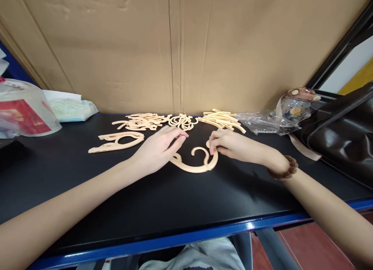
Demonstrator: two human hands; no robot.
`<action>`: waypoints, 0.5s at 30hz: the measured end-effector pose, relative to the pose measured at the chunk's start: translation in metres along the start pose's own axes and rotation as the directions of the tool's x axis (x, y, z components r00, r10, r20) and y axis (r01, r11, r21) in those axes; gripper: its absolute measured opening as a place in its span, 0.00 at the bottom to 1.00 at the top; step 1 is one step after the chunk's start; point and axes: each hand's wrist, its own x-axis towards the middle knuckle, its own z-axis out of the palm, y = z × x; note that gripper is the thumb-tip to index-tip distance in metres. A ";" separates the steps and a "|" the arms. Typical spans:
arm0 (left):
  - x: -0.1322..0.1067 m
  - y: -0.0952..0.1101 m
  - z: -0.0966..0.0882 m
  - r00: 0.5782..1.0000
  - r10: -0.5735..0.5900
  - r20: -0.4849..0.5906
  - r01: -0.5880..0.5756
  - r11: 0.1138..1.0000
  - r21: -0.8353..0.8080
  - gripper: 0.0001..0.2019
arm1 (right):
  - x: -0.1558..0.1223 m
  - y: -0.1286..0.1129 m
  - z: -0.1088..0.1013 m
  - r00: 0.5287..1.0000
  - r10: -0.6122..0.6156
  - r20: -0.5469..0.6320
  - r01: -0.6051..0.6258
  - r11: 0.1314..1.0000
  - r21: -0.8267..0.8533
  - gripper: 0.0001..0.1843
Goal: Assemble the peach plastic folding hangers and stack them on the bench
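Head cam: hands apart; right hand (pixel 223 143) pinching one end of the curved hanger (pixel 190 169) on the black table (pixel 163 207), left hand (pixel 160 147) over its other end, grip hidden, can't tell. Hook (pixel 207 158) looks seated on it. Folded hanger (pixel 118 146) off left, looks done. Left to do, I'd judge: loose arms (pixel 141 122), small hooks (pixel 183 122) and bars (pixel 220 119) piled behind

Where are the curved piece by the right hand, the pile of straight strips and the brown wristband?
Curved piece (pixel 192 169): head view, on its long lower arc.
Pile of straight strips (pixel 222 119): head view, middle of the pile.
Brown wristband (pixel 292 168): head view, on its fuzzy outer surface.
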 end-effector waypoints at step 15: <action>-0.004 -0.001 0.008 0.942 0.214 0.259 -0.213 0.976 -0.035 0.26 | 0.003 -0.015 -0.001 0.993 0.114 -0.037 -0.101 0.962 0.253 0.15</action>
